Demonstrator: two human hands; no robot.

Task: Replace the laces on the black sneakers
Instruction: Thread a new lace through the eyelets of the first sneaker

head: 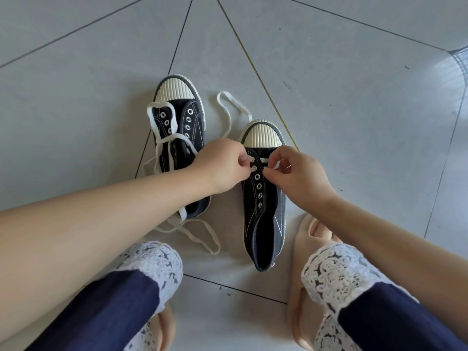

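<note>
While the person is crouching, navy trouser legs (106,307) with white lacework cuffs are filling the near edge of the view, and beige slippers (297,300) are showing beneath them on the grey tiled floor (354,97). Just beyond the knees, one black sneaker (263,219) is lying heel toward the person, beside the right slipper. Both hands are meeting over its front eyelets. The left hand (228,165) is curling its fingers in and pinching a white lace (250,159) at the left row; the right hand (296,176) is pinching lace between thumb and forefinger at the right row. Lower eyelets are showing bare. Farther left, the second black sneaker (192,120) is sitting unlaced, a loose lace (162,140) draping across it and trailing onto the floor.
</note>
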